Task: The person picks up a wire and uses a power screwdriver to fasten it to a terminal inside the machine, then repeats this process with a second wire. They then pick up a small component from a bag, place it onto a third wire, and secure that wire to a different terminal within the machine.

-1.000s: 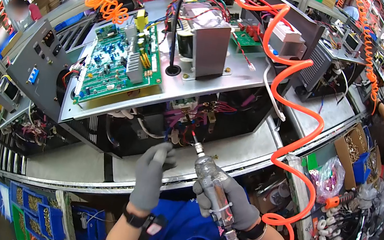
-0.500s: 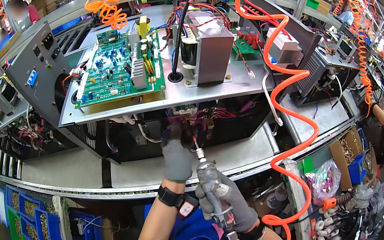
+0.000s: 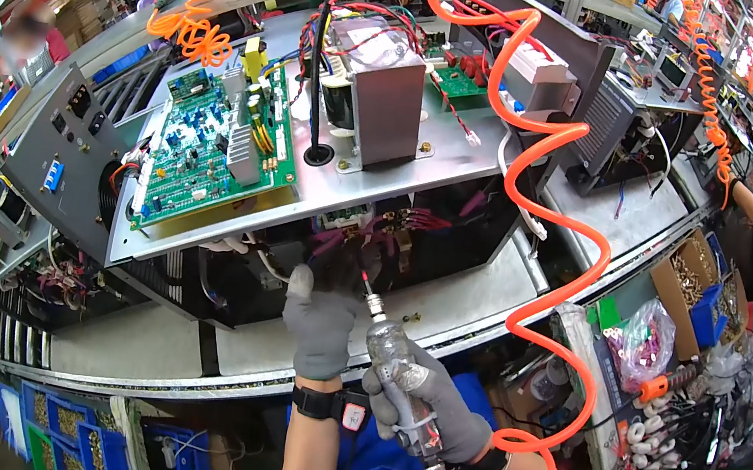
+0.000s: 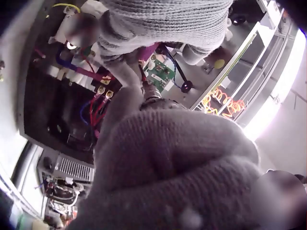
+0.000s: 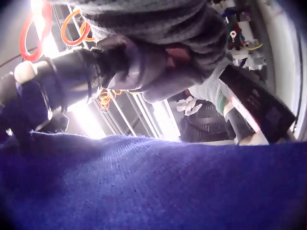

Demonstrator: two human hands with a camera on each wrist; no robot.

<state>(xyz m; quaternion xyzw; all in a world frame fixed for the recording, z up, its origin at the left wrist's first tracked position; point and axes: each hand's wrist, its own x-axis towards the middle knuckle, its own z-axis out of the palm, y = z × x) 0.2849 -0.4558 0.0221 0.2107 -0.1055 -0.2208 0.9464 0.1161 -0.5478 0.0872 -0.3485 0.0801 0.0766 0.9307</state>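
My gloved right hand grips a pneumatic screwdriver, its red-tipped bit pointing up towards the open underside of a dark equipment chassis. Just left of the bit, my gloved left hand has its thumb spread to the side; the fingers are blurred. Purple wires with brass terminals sit inside the chassis beyond both hands. In the left wrist view, grey glove fabric surrounds the screwdriver's metal nose. The right wrist view shows the screwdriver body inside the curled glove.
Above the chassis lies a metal plate with a green circuit board and a transformer. An orange coiled air hose loops down at right. Blue screw bins stand below left; a carton and another worker are right.
My left hand came in from the left, reached into the chassis wiring, then drew back beside the bit with its thumb out. The right hand keeps its grip on the screwdriver.
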